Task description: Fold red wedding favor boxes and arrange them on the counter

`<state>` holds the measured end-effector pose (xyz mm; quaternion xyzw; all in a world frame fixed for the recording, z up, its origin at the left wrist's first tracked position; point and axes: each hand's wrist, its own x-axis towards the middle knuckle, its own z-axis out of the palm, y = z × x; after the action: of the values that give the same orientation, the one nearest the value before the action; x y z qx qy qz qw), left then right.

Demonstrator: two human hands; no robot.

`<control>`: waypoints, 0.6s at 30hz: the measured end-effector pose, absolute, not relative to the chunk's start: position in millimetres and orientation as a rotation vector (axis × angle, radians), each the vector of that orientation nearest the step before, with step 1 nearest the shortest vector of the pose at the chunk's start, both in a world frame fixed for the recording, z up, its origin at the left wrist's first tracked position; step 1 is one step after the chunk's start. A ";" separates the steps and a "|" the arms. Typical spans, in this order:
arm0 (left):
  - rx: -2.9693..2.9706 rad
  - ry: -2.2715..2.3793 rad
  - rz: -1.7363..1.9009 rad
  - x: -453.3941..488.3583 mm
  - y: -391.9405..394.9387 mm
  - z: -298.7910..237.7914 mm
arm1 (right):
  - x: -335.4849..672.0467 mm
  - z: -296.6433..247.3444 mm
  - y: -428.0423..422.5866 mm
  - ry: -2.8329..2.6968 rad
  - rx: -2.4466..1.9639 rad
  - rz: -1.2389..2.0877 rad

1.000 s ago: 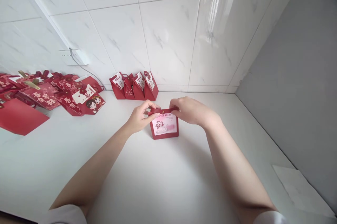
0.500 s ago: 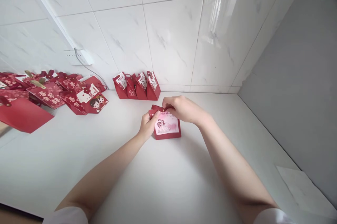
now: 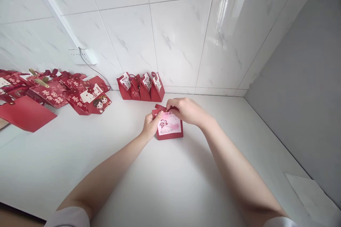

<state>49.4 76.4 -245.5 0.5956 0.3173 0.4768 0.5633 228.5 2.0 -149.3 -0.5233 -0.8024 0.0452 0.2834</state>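
Observation:
A small red gift box (image 3: 170,127) with a pink picture label on its front stands on the white counter (image 3: 149,180) at the middle. My left hand (image 3: 151,124) grips its left side, thumb on the top left corner. My right hand (image 3: 186,110) is closed over the top right, fingers pinching the red top flaps. Both hands are on the box.
A row of several finished red boxes (image 3: 141,86) stands against the tiled wall behind. A heap of flat red boxes and bags (image 3: 53,93) lies at the left. A wall socket with a cable (image 3: 82,56) is above them. A grey wall (image 3: 301,88) bounds the right side.
My left hand has slid from the box's top down to its left side. My right hand has moved left along the top flaps. The box stays in place.

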 end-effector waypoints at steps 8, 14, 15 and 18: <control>1.471 0.704 1.110 48.9 72.1 -240.0 | 225.5 -148.9 0.7 -2.156 -1.457 0.125; 1.770 0.611 1.112 39.9 74.9 -208.9 | 220.8 -152.0 3.7 -2.191 -1.441 -0.005; 1.817 0.624 1.091 37.6 76.1 -204.3 | 220.8 -153.0 4.8 -2.194 -1.441 -0.039; 1.889 0.643 0.980 31.0 79.6 -194.7 | 220.2 -156.6 8.5 -2.205 -1.446 -0.143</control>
<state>31.0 79.6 -194.7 0.7618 0.2592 0.3950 0.4433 220.2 8.5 -156.6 -0.5304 -0.8091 -0.0525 0.2477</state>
